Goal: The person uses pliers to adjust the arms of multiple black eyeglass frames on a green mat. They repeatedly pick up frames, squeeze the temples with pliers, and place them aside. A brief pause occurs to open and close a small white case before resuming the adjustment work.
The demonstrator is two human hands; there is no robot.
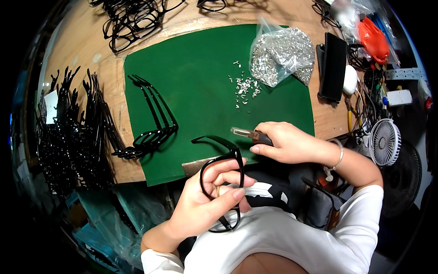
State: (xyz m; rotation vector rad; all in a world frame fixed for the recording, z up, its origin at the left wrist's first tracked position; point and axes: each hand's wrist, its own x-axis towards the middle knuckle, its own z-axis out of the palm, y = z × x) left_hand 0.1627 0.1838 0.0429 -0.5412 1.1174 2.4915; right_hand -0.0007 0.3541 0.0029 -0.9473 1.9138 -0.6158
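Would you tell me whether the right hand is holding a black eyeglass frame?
No, the left hand holds a black eyeglass frame, while the right hand grips a metal-tipped hand tool.

Wooden table [333, 122], brightly lit; dark fan [407, 182] at right.

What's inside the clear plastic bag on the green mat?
Small silvery pieces show through the clear plastic bag. The outer ones hide its middle, so what lies deeper cannot be seen.
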